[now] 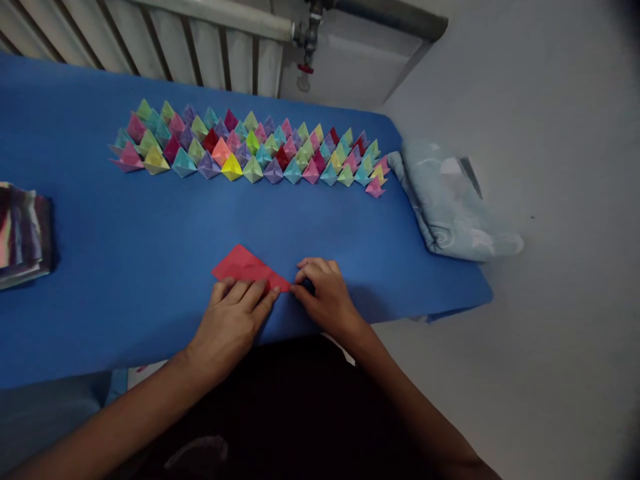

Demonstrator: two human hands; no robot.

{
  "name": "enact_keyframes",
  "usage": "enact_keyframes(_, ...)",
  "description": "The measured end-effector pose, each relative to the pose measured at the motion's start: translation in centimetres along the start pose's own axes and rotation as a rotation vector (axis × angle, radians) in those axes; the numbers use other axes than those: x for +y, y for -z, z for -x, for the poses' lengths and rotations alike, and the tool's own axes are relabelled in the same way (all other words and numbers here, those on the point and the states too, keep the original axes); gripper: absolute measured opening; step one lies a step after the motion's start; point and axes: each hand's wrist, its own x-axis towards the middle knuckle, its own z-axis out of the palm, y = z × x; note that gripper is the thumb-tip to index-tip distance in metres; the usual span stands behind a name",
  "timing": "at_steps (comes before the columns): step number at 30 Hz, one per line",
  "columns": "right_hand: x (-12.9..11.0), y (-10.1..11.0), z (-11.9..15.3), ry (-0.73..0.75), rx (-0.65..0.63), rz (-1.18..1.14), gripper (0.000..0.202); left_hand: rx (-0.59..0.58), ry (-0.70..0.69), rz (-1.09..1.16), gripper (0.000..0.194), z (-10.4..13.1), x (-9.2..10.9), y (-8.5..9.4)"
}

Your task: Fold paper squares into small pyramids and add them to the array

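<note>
A folded piece of red paper (pixel 243 264) lies on the blue-covered table near its front edge, its narrow tip toward the right. My left hand (pixel 235 313) holds the lower edge of the paper down with bent fingers, its thumb reaching toward the tip. At that tip, my right hand (pixel 323 293) has thumb and index finger closed on the corner, the other fingers curled. Part of the paper's lower side is hidden under my left fingers. Farther back, several rows of small folded paper boats (pixel 253 170) in many colours stand close together.
A stack of coloured paper or cloth (pixel 43 233) sits at the left. A folded light-blue cloth (pixel 445 207) lies at the right end of the table (pixel 150 220), beside the wall (pixel 560 167). Behind the table are a white radiator (pixel 200 50) and a pipe valve (pixel 311 40).
</note>
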Motion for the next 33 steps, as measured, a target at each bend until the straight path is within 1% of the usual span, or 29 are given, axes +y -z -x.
enact_keyframes(2,-0.3,0.2,0.0,0.0,-0.028,0.036,0.004,0.017,0.024,-0.031,0.045,1.1,-0.2,0.4)
enact_keyframes(5,-1.3,0.4,0.1,0.021,-0.125,0.12,0.016,0.056,0.058,-0.086,0.043,2.5,-0.3,0.8)
enact_keyframes(7,-2.0,0.5,0.1,0.039,-0.177,0.168,0.022,0.07,0.084,-0.102,0.041,2.8,-0.2,0.7)
enact_keyframes(9,-2.5,0.7,0.2,0.038,-0.197,0.157,0.025,0.093,0.116,-0.084,0.037,2.7,0.0,0.5)
enact_keyframes(13,-2.9,1.0,0.4,-0.05,-0.246,-0.082,0.033,0.171,0.17,-0.012,0.025,2.1,0.0,0.1)
enact_keyframes(19,-2.7,1.2,0.7,-0.242,-0.31,-0.559,0.022,0.208,0.163,0.076,0.022,1.2,0.0,0.1)
enact_keyframes(22,-2.9,1.4,0.8,-0.285,-0.322,-0.748,0.017,0.226,0.149,0.079,0.018,0.9,0.0,0.0)
enact_keyframes(24,-3.2,1.8,1.0,-0.28,-0.295,-0.844,0.016,0.231,0.159,0.119,0.018,0.9,-0.2,0.5)
enact_keyframes(25,-3.3,2.1,1.0,-0.267,-0.256,-0.878,0.016,0.241,0.187,0.169,0.018,0.9,-0.4,1.0)
enact_keyframes(26,-3.4,2.4,1.1,-0.249,-0.198,-0.896,0.016,0.254,0.243,0.245,0.018,0.9,-0.6,1.6)
enact_keyframes(28,-3.5,3.0,1.1,-0.187,-0.031,-0.854,0.02,0.287,0.436,0.473,0.016,0.8,-1.1,3.1)
enact_keyframes(29,-3.4,3.2,1.0,-0.154,0.05,-0.803,0.024,0.288,0.557,0.618,0.017,0.7,-1.4,3.7)
enact_keyframes(30,-3.3,3.3,0.9,-0.123,0.104,-0.752,0.03,0.275,0.667,0.772,0.018,0.5,-1.6,4.3)
enact_keyframes(31,-3.3,3.3,0.7,-0.102,0.122,-0.719,0.038,0.247,0.757,0.921,0.02,0.4,-1.7,4.6)
enact_keyframes(32,-3.2,3.1,0.5,-0.099,0.095,-0.714,0.046,0.212,0.825,1.053,0.022,0.2,-1.8,4.8)
enact_keyframes(33,-3.2,3.0,0.4,-0.117,0.033,-0.743,0.052,0.174,0.867,1.162,0.023,0.0,-1.9,4.8)
